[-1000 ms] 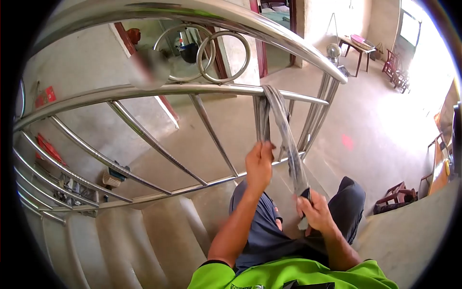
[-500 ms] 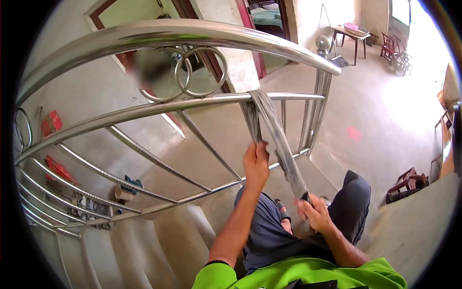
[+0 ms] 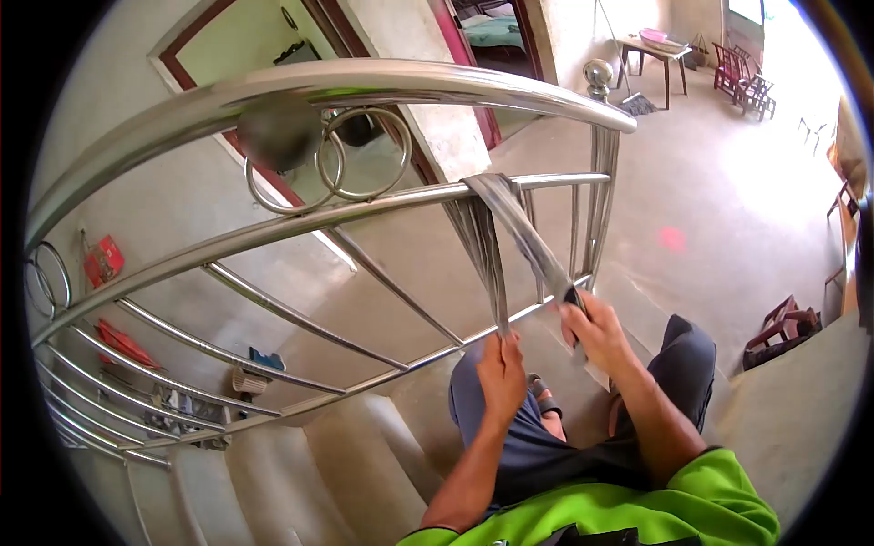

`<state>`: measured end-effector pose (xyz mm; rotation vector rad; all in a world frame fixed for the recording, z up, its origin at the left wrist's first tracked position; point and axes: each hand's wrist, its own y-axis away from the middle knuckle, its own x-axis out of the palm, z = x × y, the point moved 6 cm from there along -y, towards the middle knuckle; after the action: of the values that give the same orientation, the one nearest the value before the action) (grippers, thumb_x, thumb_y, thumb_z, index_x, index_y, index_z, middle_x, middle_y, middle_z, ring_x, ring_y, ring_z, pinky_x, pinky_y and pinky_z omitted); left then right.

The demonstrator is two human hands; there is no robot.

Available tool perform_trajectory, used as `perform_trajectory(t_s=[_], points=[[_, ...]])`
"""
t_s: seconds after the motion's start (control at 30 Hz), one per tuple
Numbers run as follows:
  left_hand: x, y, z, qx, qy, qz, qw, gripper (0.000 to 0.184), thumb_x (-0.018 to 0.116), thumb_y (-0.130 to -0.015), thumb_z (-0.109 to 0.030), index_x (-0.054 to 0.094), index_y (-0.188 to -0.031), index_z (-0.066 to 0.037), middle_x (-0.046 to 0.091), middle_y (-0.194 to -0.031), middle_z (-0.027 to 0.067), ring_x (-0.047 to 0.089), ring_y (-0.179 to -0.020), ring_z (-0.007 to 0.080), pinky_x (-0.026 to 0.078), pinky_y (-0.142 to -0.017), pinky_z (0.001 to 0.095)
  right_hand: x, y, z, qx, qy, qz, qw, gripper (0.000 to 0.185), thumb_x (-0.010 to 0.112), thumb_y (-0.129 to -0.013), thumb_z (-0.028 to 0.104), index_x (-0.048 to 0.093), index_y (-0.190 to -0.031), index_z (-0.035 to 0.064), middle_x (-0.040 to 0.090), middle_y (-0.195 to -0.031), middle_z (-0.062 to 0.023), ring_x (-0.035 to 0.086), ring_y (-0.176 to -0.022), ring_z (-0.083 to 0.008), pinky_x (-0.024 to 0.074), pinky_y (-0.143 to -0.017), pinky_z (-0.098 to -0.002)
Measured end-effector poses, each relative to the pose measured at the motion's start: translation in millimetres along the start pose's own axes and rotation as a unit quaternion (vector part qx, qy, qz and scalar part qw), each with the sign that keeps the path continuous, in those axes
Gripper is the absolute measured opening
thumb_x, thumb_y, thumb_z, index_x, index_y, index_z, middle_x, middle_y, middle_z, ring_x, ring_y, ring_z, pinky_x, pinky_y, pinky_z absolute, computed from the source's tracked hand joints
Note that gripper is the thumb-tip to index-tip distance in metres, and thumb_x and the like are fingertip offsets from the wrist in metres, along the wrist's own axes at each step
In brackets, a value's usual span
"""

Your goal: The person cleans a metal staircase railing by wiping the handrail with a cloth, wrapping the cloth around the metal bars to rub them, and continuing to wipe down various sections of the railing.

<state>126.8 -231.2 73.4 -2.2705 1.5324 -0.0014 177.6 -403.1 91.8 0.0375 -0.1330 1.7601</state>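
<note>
Above my left thigh (image 3: 469, 389), left hand (image 3: 503, 375): if this grip slackens, the grey strip (image 3: 533, 246) could run up through the palm; the likely cause would be unequal pull between the hands. Pose: fingers curled tight around one hanging run, thumb side up, elbow bent.

Right hand (image 3: 596, 332): the end could slip out here, since I appear to have only a short length in it. Pose: set higher and farther out than the left, fingers and thumb pinching the other end just below a dark section, forearm slanting up and leftward.

Steps (image 3: 273, 473): a sudden release under tension could upset my balance; my knees are bent, but I cannot tell how firmly my weight is supported.

Grey strip: draped over the middle rail (image 3: 419, 197), one run leading to each hand. Its folded, bunched edges could twist and bind at the bend.

Middle rail: smooth metal; a sideways pull could let the strip skid along it.

Balusters (image 3: 398, 287): a swinging loose end could snag between them.
</note>
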Motion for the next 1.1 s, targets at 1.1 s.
perform_trajectory(t_s=[1.1], points=[[88.8, -44.8, 30.2, 0.035, -0.035, 0.124, 0.991, 0.022, 0.05, -0.098, -0.017, 0.057, -0.086, 0.001, 0.047, -0.061, 0.0102, 0.044, -0.053, 0.0217, 0.035, -0.049, 0.036, -70.3, -15.6, -21.8, 0.024, 0.136, -0.057, 0.989, 0.018, 0.053, -0.093, 0.018, 0.052, -0.082, 0.0039, 0.046, -0.062, 0.0017, 0.044, -0.059, -0.0084, 0.0366, -0.054, -0.0274]])
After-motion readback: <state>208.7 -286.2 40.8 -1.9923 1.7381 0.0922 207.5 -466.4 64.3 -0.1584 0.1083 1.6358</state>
